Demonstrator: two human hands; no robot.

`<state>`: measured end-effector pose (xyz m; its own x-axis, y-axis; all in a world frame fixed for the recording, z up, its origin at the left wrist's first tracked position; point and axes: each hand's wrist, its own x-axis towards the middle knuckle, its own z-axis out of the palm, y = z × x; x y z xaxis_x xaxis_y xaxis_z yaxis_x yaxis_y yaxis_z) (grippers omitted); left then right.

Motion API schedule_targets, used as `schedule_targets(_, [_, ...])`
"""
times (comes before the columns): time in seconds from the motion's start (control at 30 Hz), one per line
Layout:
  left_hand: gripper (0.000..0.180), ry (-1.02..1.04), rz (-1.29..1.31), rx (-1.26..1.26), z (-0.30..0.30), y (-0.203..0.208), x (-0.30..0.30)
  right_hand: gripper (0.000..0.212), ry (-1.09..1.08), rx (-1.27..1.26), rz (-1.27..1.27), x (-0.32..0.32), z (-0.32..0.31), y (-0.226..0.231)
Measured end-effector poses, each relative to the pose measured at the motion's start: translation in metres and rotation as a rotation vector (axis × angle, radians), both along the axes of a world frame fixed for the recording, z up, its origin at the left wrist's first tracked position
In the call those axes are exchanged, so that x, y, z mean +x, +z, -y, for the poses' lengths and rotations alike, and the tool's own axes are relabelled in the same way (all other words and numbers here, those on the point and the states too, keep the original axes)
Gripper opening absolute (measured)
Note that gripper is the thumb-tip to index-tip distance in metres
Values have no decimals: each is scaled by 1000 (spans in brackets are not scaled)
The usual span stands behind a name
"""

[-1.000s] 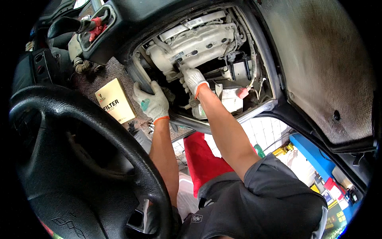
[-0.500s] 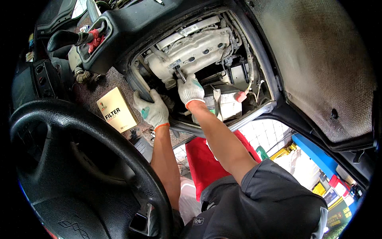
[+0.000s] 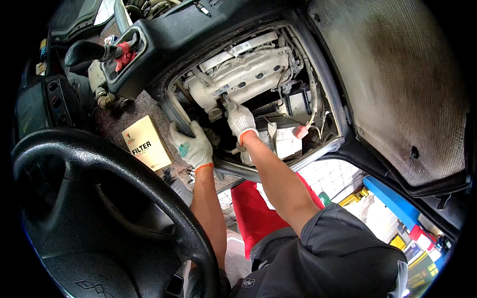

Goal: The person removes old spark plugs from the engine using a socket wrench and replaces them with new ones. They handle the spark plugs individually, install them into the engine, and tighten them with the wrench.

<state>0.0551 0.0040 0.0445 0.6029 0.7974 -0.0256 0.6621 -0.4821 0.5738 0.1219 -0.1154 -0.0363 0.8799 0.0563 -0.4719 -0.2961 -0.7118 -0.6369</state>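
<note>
In a white knit glove with an orange cuff, my right hand (image 3: 241, 119) is closed around a slim metal tool (image 3: 226, 100). The tool's far end meets a round hole at the left end of the pale metal engine cover (image 3: 243, 72); how deep it goes is hidden. My left hand (image 3: 193, 145), gloved the same way, grips the dark rim (image 3: 180, 115) on the left side of the engine opening, thumb and fingers on either side of it. Below my right hand sits a battery (image 3: 283, 142) with a red terminal cap (image 3: 300, 131).
A yellow filter box (image 3: 147, 144) lies on the carpet left of the opening. The steering wheel (image 3: 114, 161) fills the lower left, with the gear lever (image 3: 82, 52) beyond. A raised seat panel (image 3: 392, 94) stands at right. A spark plug (image 3: 202, 9) lies on the far ledge.
My right hand is nearer the engine cover, and less of the metal tool shows beyond its fingers. The left hand keeps its hold on the rim. The whole view has shifted slightly.
</note>
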Motion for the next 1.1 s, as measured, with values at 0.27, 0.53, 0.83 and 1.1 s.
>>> schedule_targets(0.27, [68, 15, 19, 7, -3, -2, -2, 39, -74, -84, -64, 0, -9, 15])
schedule_targets(0.53, [68, 17, 51, 22, -7, -11, -7, 39, -193, -40, -159, -3, -14, 41])
schedule_targets(0.83, [68, 2, 43, 39, -6, -10, -5, 44, -196, 100, -196, -3, -8, 8])
schedule_targets(1.1, [69, 2, 18, 20, -3, -12, -3, 38, -554, 684, -461, 7, 1, 4])
